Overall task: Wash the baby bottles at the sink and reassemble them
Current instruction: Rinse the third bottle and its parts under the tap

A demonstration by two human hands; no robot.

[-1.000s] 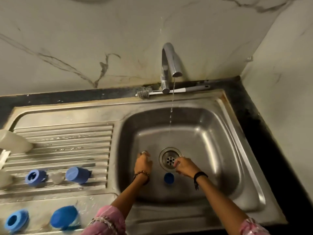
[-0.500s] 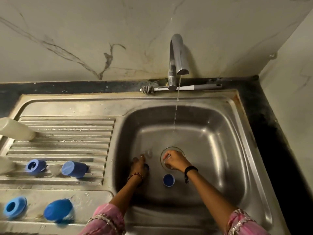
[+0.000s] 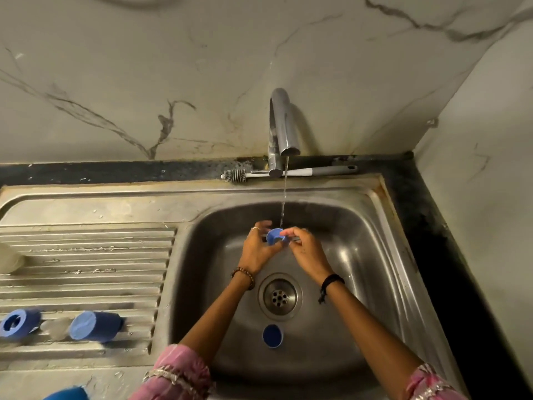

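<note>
On the drainboard (image 3: 86, 255) at the left lie a blue bottle ring (image 3: 18, 324) and a blue bottle cap (image 3: 93, 326). No writing can be read on them. Over the sink bowl (image 3: 375, 269), the left hand (image 3: 256, 249) and right hand (image 3: 307, 249) pinch a blue ring (image 3: 275, 236) between them under the tap (image 3: 282, 125) water. Another blue cap (image 3: 272, 336) sits near the drain (image 3: 279, 297).

Dim, warm-green cast; light from above. Glare streaks on sink (image 3: 383, 255) right wall, dark shadow at counter edge. Wide-angle bending at edges; slightly soft overall.
</note>
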